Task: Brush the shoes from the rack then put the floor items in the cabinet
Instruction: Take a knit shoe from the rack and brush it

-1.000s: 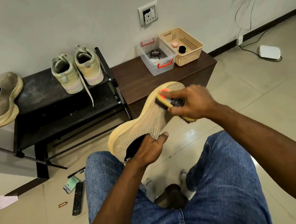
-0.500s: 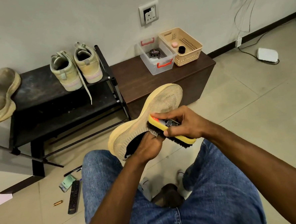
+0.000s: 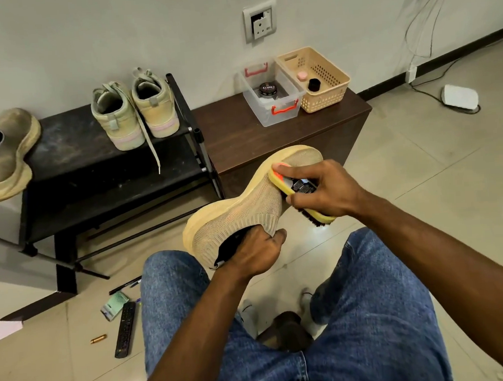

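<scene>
Head view: a dusty shoe and a pair of sneakers sat on the black rack. The left hand gripped the tan knit shoe at its collar above the lap. The right hand clasped the yellow brush against its upper.

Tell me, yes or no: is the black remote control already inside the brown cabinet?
No, the black remote control lies on the tiled floor beside the person's leg, apart from the brown wooden cabinet.
</scene>
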